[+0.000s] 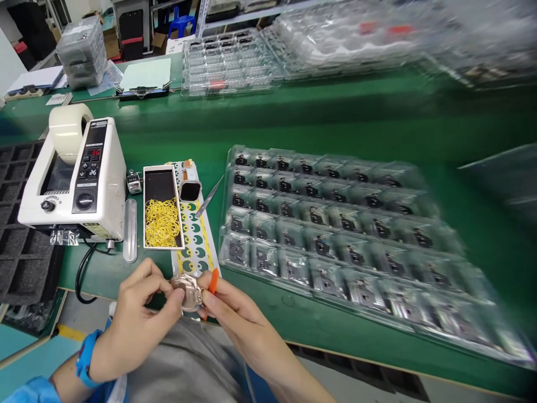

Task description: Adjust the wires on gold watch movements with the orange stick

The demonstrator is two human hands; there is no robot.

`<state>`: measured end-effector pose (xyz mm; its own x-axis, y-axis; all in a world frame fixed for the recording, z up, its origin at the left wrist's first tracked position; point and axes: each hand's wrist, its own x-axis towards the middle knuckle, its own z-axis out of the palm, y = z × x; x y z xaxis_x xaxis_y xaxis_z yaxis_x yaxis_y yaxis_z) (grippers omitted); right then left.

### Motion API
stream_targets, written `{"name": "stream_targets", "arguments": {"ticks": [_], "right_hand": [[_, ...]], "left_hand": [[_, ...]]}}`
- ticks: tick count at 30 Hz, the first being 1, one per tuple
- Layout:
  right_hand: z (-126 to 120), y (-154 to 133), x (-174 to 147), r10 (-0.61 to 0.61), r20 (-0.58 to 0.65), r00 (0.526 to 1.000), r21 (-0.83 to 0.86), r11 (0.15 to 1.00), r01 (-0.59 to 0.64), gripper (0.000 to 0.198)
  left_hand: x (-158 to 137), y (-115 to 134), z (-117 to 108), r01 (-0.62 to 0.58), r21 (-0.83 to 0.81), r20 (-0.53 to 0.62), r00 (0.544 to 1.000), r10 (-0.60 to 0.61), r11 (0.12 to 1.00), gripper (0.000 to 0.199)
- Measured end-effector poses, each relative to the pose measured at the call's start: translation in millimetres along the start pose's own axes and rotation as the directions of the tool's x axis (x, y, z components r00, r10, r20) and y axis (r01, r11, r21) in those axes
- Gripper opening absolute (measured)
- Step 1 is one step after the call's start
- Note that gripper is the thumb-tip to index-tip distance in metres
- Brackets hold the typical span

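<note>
Close to my body, at the table's front edge, a small shiny watch case [192, 293] is held between both hands. My left hand [146, 313] pinches its left side with thumb and forefinger. My right hand [235, 313] grips its right side, and an orange piece [213, 281] shows at those fingertips; I cannot tell whether it is worn or held. Just beyond lies a sticker sheet [195, 229] with a dark-faced watch [190, 191] and pointed tweezers [210, 196]. A white-rimmed box [183, 224] beside it contains yellow rings [163, 223].
A white tape dispenser [113, 184] stands at left beside a clear plastic strip [131, 230] and black foam trays [25, 246]. Right of my hands spreads a clear blister tray [289, 286] with dark parts. More clear trays [226, 64] and a clipboard [145, 75] line the back ledge.
</note>
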<state>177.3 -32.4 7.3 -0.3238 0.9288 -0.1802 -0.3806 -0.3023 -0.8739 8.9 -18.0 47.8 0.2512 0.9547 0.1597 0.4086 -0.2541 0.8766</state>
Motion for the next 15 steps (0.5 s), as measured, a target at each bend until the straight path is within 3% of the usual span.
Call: {"name": "stream_targets", "arguments": {"ticks": [4,7,9,12,15], "right_hand": [[-2.2,1.7,-1.0,-0.026,-0.032,0.999,-0.033,0.999,0.025,0.037],[-3.5,2.8,0.5,-0.043,-0.054,0.998,-0.04,0.998,0.041,0.039],[-2.6,2.4,1.8,-0.046,-0.051,0.998,-0.043,0.998,0.044,0.041],[1.6,-0.9,0.7,-0.04,-0.02,0.999,-0.022,0.999,0.039,0.043],[4.7,-2.8,-6.3,0.013,-0.052,0.999,0.092,0.996,-0.009,0.04]], "left_hand": [[-1.9,4.2,-7.2,-0.021,0.344,-0.049,0.998,0.04,0.939,0.016],[-0.9,4.9,-15.3,0.002,0.432,-0.173,0.982,0.08,0.902,0.009],[1.2,4.4,-15.9,-0.092,0.356,-0.221,0.959,0.179,0.93,0.007],[6.8,2.7,-5.5,-0.3,0.128,-0.143,0.937,0.317,0.945,0.016],[13.2,-0.7,12.6,-0.328,-0.102,-0.073,0.944,0.321,0.939,0.008]]}}
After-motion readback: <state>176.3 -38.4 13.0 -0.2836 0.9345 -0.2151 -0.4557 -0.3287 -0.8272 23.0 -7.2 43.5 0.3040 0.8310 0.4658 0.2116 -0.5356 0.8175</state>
